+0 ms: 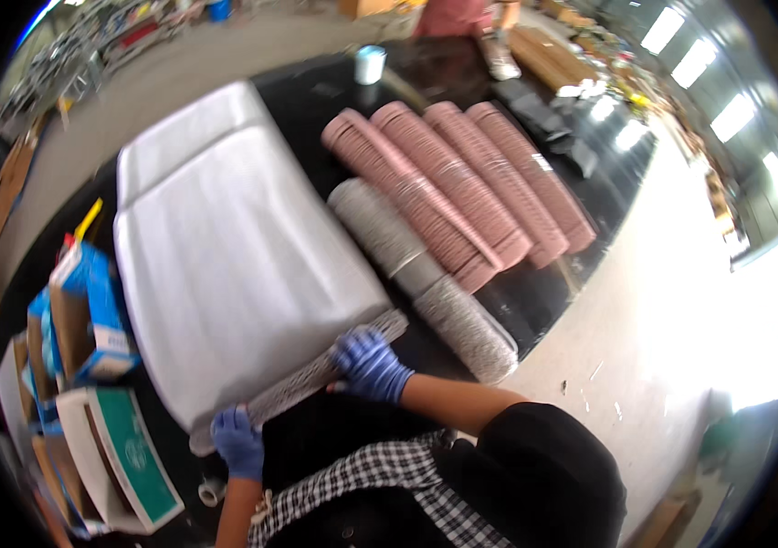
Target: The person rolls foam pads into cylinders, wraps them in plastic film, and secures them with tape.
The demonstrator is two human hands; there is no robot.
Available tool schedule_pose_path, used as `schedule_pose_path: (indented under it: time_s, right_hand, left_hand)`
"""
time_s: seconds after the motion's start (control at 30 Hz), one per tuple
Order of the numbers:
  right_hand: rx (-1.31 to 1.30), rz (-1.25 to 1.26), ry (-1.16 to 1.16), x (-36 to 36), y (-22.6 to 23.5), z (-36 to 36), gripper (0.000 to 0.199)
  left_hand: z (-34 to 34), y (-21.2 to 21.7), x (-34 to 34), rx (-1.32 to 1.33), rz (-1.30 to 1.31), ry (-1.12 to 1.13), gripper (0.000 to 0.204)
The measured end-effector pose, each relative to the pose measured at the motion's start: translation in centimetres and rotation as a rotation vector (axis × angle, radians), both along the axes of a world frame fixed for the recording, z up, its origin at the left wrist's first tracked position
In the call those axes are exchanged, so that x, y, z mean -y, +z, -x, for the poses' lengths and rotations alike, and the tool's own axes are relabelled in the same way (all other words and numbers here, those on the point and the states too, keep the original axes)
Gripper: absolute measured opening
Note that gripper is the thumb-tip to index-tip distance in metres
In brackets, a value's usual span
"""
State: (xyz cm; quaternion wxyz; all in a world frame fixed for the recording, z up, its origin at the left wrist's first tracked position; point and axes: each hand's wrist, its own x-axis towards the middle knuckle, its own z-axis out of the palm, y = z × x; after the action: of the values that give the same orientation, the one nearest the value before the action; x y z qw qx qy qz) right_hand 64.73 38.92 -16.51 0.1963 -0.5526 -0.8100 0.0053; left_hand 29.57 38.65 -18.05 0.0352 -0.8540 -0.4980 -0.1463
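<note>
Head view: grey disc row (316,379) lying at near edge of white foam sheet (234,256), clasped endwise between gloved left hand (237,440) and right hand (369,363), keeping discs packed; pink stacks (462,183) beyond sheet.

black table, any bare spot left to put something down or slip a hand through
Bare patches on the black table: the far end between the white roll and the pink stacks, and the right edge beyond them. Crowded: white foam sheets butt against the grey stack; boxes line the left.

Blue cartons (88,310) and a white-green box (124,457) stand at left
</note>
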Motion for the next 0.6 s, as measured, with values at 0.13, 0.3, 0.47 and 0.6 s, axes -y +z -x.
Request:
schedule_pose_path:
  time_s: [0.13,0.3,0.47,0.6]
  right_hand:
    - [0.046,0.083,0.009,-2.8,0.7,-0.1,0.058]
    - [0.072,0.284,0.075,0.5,-1.7,-0.6,0.049]
    - [-0.025,0.399,0.115,5.7,2.0,-0.5,0.053]
    - [-0.052,0.403,0.017,2.8,2.8,0.0,0.052]
  left_hand:
    - [0.6,-0.4,-2.9,0.051,-0.006,-0.063,0.042]
    - [0.0,0.1,1.3,-0.194,0.095,-0.004,0.037]
    - [2.6,-2.3,5.1,-0.402,0.412,-0.224,0.037]
    - [-2.4,5.2,3.4,-0.173,-0.176,0.17,0.041]
